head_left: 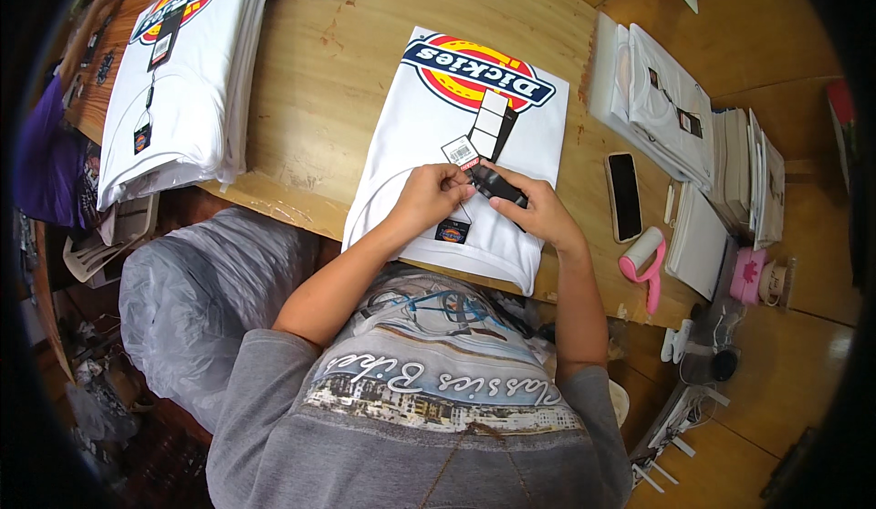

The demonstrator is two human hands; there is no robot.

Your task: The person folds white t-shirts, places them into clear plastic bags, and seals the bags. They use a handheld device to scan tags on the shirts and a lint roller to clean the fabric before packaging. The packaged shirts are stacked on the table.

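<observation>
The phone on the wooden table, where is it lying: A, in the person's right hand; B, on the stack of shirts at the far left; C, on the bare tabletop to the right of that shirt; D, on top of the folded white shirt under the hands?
C: the phone lies flat with its dark screen up on the bare wooden table, right of the folded white shirt and beside the pink lint roller.
</observation>
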